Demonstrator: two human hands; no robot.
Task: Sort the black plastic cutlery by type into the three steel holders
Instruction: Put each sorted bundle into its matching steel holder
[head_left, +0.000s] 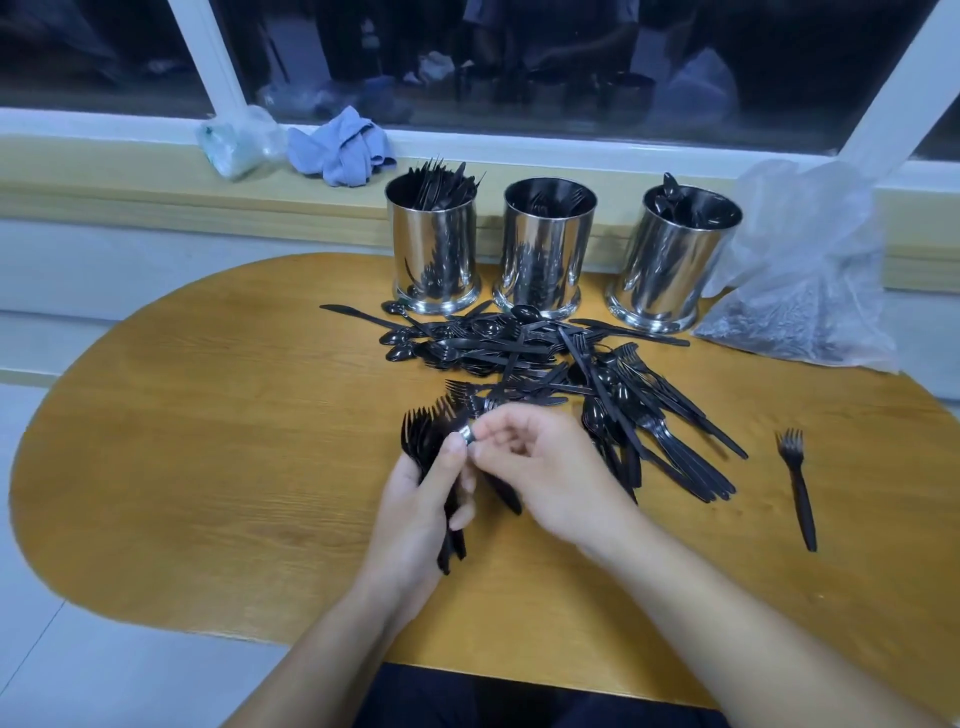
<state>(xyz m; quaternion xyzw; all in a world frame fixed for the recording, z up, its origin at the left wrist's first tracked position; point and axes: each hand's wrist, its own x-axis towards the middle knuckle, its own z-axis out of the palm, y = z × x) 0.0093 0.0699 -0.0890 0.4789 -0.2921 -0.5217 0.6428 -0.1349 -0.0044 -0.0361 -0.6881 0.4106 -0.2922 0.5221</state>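
My left hand grips a bundle of black plastic forks, tines pointing up and away. My right hand pinches one fork at the top of that bundle, its fingers curled. A mixed pile of black cutlery lies on the wooden table beyond my hands. Three steel holders stand at the back: the left holder with knives, the middle holder with forks, the right holder with spoons. A single fork lies apart on the right.
A clear plastic bag holding more dark cutlery sits at the right of the holders. On the window sill behind lie a blue cloth and a crumpled clear bag. The table's rounded edge runs close on the left and front.
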